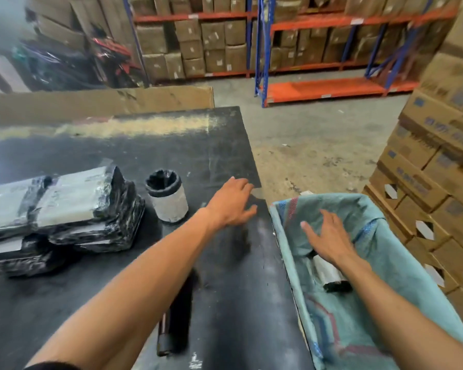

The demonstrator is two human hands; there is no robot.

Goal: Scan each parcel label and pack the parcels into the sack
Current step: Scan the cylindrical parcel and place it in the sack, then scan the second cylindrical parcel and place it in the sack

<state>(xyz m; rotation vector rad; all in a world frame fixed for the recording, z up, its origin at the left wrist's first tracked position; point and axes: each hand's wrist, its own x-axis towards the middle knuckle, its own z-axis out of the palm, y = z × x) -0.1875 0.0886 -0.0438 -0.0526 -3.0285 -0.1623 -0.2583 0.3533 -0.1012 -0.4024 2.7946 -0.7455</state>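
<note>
Teal woven sack (364,311) hangs open beside the black tabletop (145,145), one parcel (329,276) already inside. Stacked parcels (64,209) and a rolled parcel (167,200) wait. Both grips are released: left hand (231,202) over the tabletop, right hand (329,241) in the sack. I'd grab the roll next, label up. Warehouse shelving (318,49) behind.

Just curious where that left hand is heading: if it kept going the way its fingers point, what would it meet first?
Probably nothing on the table: the left hand points toward the far right edge, with bare floor beyond. Depth is hard to judge.
</note>
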